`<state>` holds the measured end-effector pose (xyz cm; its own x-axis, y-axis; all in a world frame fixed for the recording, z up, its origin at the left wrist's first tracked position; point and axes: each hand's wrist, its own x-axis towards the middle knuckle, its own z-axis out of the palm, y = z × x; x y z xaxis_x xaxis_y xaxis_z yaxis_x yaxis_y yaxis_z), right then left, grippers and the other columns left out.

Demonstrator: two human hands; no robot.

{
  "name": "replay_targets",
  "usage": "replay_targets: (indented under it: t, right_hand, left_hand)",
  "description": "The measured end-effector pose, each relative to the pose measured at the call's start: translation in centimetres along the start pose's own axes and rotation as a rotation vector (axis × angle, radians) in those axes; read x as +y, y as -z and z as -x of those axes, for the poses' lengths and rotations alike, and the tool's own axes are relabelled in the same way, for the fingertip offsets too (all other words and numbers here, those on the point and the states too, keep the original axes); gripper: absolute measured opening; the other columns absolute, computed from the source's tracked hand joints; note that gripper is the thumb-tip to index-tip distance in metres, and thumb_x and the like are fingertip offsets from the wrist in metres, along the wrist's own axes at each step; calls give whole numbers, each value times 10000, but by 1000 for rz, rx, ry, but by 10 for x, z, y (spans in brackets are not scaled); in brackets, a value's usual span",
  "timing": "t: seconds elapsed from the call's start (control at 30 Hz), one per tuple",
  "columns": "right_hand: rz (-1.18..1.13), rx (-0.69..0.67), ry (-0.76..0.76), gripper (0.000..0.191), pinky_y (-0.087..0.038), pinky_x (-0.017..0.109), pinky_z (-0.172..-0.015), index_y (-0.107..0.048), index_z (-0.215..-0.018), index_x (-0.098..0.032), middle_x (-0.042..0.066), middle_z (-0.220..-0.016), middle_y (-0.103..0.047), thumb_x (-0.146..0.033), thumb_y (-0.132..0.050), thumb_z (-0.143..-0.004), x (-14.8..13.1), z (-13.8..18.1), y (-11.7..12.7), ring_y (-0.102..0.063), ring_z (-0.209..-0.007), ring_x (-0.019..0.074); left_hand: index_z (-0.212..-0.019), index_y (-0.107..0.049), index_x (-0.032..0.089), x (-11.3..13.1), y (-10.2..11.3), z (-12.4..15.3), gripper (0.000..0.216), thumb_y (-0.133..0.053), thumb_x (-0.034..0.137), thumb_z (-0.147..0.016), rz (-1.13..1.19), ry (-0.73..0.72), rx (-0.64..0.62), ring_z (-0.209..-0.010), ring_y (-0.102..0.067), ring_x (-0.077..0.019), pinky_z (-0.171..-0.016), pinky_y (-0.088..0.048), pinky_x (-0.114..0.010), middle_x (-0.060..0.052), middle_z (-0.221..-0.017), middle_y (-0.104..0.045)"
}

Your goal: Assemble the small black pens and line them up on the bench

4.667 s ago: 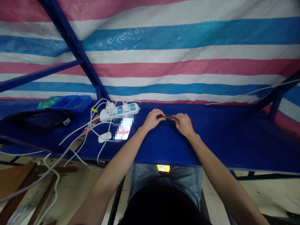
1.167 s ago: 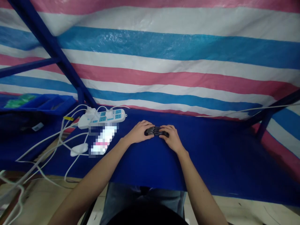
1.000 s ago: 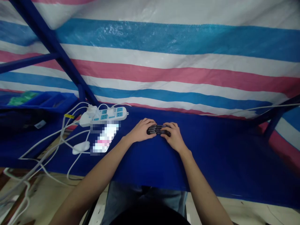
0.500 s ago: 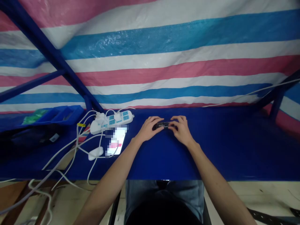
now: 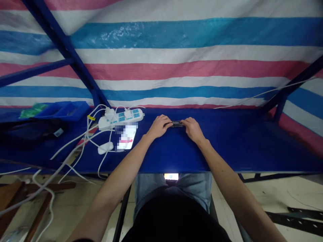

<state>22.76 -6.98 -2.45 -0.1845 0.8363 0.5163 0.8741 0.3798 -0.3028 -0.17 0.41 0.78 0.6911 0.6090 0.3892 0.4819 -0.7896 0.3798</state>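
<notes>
Between my two hands, on the blue tabletop (image 5: 181, 151), is a small dark, elongated object (image 5: 177, 123) with a lighter line along it. Its exact kind is too small to make out. The fingers of my left hand (image 5: 159, 126) close on its left end. At the opposite end, my right hand (image 5: 192, 128) pinches it with thumb and fingers. Both ends are partly hidden under the fingertips. The object lies low, at or just above the table surface.
Left of my left hand lie a lit phone (image 5: 128, 137), a white power strip (image 5: 121, 119) with plugs, a white adapter (image 5: 105, 148) and tangled white cables. Blue bins (image 5: 68, 111) and a dark bag (image 5: 30, 131) sit farther left. A striped sheet (image 5: 186, 70) hangs behind.
My fingers have drawn closer round the dark object's ends, and the right-hand fingers are less spread. The view has tilted down, showing a lit screen at my lap.
</notes>
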Motion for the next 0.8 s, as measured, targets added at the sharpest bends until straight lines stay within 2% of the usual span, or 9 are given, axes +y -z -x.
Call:
replay_targets:
  t: [0.27,0.53,0.6,0.7,0.8]
  right_hand:
    - [-58,28,-5,440,-485,406,-841,-770,-1184,-171,128,-997,-743,-177,-364,-1015,-4,4,3,-577,-900,278]
    - [-73,24,-1,416,-480,413,-854,-775,-1148,-194,126,-985,-735,-185,-377,-1027,-5,2,6,-582,-902,278]
    - [-62,18,2,399,-470,412,-856,-763,-1148,-172,135,-981,-719,-200,-380,-1039,-6,1,5,-579,-909,283]
    - [-24,5,16,392,-450,409,-861,-722,-1217,-161,139,-1017,-706,-253,-372,-1067,-9,1,2,-577,-948,287]
    - [47,0,29,367,-424,390,-840,-704,-1236,-185,124,-1019,-711,-296,-389,-1083,-13,1,1,-578,-951,277]
  left_hand:
    - [-981,-736,212,-1,-2,0,266,-524,355,-1055,77,-9,-50,-1081,-588,-243,-1017,-411,-430,-53,-1013,-718]
    - [-824,-685,198,-1,0,0,326,-511,348,-1055,152,49,-81,-1074,-589,-242,-1042,-407,-422,-47,-953,-698]
    - [-837,-679,199,0,0,1,345,-498,387,-1062,140,56,-60,-1041,-593,-243,-999,-427,-409,-49,-925,-691]
    - [-959,-686,214,3,-1,1,298,-511,435,-1056,118,64,-3,-1015,-595,-239,-952,-438,-393,-47,-977,-698]
    - [-1004,-672,219,7,-3,1,263,-498,406,-1064,72,34,5,-1023,-588,-240,-947,-424,-398,-45,-1003,-708]
